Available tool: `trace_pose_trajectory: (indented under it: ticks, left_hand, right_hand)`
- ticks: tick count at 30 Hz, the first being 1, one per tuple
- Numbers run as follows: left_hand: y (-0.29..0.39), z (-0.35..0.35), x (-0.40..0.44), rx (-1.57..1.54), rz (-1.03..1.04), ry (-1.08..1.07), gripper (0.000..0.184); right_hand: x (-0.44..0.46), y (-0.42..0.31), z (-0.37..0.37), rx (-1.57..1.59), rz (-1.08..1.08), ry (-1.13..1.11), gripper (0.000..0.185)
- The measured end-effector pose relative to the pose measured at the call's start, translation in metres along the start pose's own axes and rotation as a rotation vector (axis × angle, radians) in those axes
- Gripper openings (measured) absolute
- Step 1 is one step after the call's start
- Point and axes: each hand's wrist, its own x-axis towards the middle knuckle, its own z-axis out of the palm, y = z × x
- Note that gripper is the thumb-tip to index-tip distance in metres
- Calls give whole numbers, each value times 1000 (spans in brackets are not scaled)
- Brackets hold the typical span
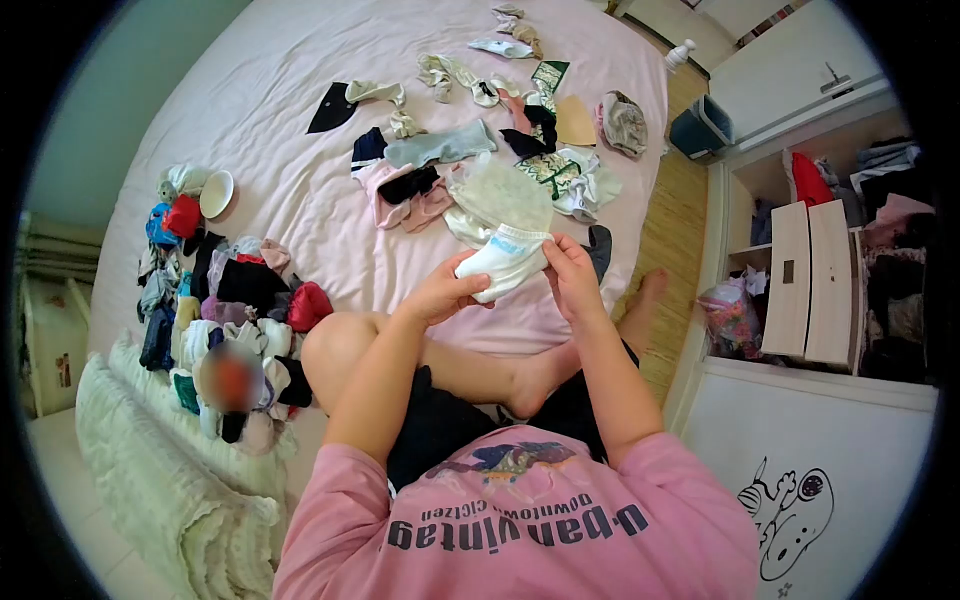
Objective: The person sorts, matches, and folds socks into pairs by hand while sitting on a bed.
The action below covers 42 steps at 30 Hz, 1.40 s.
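Observation:
A small white cloth item (pixel 503 262) with light blue marks along its upper edge is stretched between my two hands, above my crossed legs. My left hand (pixel 448 288) pinches its left side, thumb on top. At its upper right corner, my right hand (pixel 572 275) grips the edge between thumb and fingers. Just beyond it on the bed lies a pale, sheer piece (pixel 500 192). Pink clothing (pixel 385 190) with a black piece on it and a grey-blue cloth (pixel 440 145) lie farther off. A dark grey sock (pixel 599 248) rests right of my right hand.
Rolled and folded small clothes (pixel 245 285) are heaped at the left, near a white bowl (pixel 217 194). A ruffled pale green cloth (pixel 160 480) lies lower left. At right stand an open wardrobe with drawer fronts (pixel 788 280) and a dark bin (pixel 701 128).

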Motion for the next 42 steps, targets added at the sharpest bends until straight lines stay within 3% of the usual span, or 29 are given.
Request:
trace_pose_trajectory:
  ticks: [2,5,8,11,14,17,20,26,30,33,34,37,42]
  left_hand:
    - [-1,1,-2,1,7,6,56]
    - [-8,-9,-1,178,103,45,54]
    - [-4,-3,-2,190,130,64,54]
    - [-1,3,-4,309,117,43,60]
    - [-1,8,-6,284,118,45,61]
    - [0,7,-7,335,109,62,59]
    - [3,6,-9,286,56,25,59]
    - [-6,-8,-2,122,-4,-146,57]
    - [-7,-2,0,22,203,2,58]
    - [-3,-4,1,57,277,67,61]
    - [-1,-3,-1,93,267,67,61]
    - [2,0,-4,167,283,67,59]
    - [5,-1,-2,181,396,78,49]
  right_hand:
    - [1,2,-1,-13,47,-26,21]
    - [-2,-1,7,-321,-33,-78,25]
    - [-14,-7,32,-378,-140,-105,37]
    - [-12,0,37,-490,-126,-24,43]
    - [-12,-2,39,-432,46,33,37]
    - [-6,11,33,-151,79,4,32]
    - [-9,11,38,96,197,19,34]
    - [-1,18,30,240,353,100,42]
    - [-5,3,31,350,202,44,50]
    - [-10,18,35,-52,140,-42,50]
    - [-9,20,36,-160,135,-101,42]
    - [-10,31,42,-232,-103,-60,39]
    - [-6,22,39,-670,-458,64,39]
